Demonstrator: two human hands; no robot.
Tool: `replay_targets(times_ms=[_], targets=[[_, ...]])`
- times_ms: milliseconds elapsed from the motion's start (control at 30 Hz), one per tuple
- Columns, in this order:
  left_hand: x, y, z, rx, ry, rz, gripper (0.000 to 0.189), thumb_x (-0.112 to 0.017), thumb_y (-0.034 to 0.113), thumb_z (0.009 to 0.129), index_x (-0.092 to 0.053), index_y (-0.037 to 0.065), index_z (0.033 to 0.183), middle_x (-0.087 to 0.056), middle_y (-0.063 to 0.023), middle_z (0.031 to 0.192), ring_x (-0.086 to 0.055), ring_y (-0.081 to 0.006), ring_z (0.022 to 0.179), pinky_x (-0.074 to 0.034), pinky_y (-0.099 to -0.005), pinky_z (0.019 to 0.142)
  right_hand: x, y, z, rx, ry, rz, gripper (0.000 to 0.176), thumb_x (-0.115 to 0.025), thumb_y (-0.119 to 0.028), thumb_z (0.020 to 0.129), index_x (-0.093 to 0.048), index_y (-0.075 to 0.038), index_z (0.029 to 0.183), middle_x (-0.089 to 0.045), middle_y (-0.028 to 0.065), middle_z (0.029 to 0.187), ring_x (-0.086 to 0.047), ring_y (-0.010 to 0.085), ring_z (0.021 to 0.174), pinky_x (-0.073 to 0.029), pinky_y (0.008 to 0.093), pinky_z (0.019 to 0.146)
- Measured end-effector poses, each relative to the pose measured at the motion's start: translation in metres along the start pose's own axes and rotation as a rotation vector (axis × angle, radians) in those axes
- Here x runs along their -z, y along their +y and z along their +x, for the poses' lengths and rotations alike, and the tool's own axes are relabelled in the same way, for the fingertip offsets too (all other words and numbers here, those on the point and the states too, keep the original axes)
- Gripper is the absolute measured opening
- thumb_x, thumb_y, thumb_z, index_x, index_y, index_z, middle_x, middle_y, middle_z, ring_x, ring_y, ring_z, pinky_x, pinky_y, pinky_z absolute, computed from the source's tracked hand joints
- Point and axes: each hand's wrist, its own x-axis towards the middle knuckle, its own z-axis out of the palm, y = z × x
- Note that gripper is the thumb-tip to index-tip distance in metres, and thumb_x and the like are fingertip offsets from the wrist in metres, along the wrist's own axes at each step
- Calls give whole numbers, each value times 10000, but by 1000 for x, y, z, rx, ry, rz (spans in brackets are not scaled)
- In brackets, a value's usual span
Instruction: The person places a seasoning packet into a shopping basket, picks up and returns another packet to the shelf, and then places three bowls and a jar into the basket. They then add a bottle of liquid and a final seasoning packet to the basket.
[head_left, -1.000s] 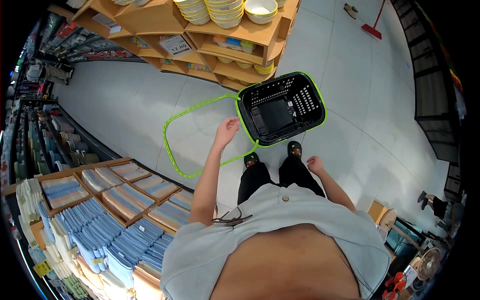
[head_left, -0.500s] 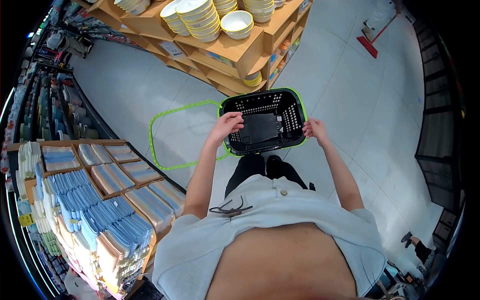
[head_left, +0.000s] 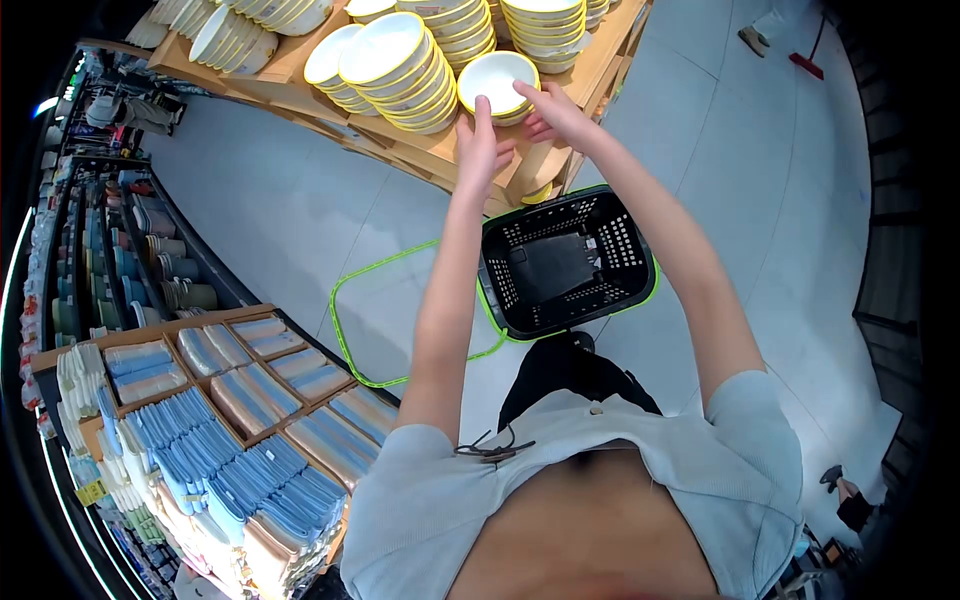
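Pale grey tiled floor (head_left: 300, 190) surrounds a light wooden display shelf (head_left: 530, 175) at the far side. Near its front edge is a round white bowl with a yellow rim (head_left: 498, 80), just right of a tall stack of similar bowls (head_left: 395, 75). Left hand (head_left: 485, 150) and right hand (head_left: 560, 118) are at its near side, thumbs by the rim; whether either grips it cannot be told. Nearer stands a black perforated plastic basket with a green rim (head_left: 548, 262).

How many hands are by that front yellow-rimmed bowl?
2: the left hand by the yellow-rimmed bowl's near left, the right hand by its near right. None seem hidden.
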Motion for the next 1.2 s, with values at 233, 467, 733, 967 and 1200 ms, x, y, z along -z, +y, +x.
replay_targets(times_ms=[233,467,733,967,1200], targets=[[-8,-23,27,-161,-109,69,499,-383,69,815,-272,-2,1297,-430,-198,1229,-535,-293,1047,-484,-364,841,12,13,19,-294,-253,341,474,-486,-68,730,-343,46,1167,-495,182,1037,-560,316,961,-516,401,852],[-26,-91,-86,-426,27,141,675,-403,-78,721,-211,-12,1365,-358,-194,1306,-390,-271,1216,-308,-336,1028,35,89,-93,-215,-182,470,466,-494,32,685,-453,-8,1148,-549,98,1027,-564,218,951,-503,355,793],[-95,-243,-227,132,89,-26,834,-448,-122,651,-241,166,1406,-392,-114,1314,-429,-245,1192,-390,-321,974,135,248,-213,-623,-232,238,651,-479,48,645,-384,-87,1275,-490,91,1083,-515,216,955,-486,339,716],[-165,-320,-252,500,216,-145,843,-454,-128,631,-256,135,1407,-396,-128,1325,-418,-245,1206,-351,-307,991,211,316,-235,-791,-210,126,474,-411,-98,860,-312,-84,1324,-457,136,1187,-520,253,1070,-514,401,798],[-144,-389,-193,306,36,275,822,-460,-135,646,-275,123,1403,-381,-138,1353,-389,-250,1245,-317,-300,1022,228,383,-182,-741,-210,31,480,-548,-70,796,-424,-47,1260,-545,119,1095,-591,217,938,-540,340,713]])
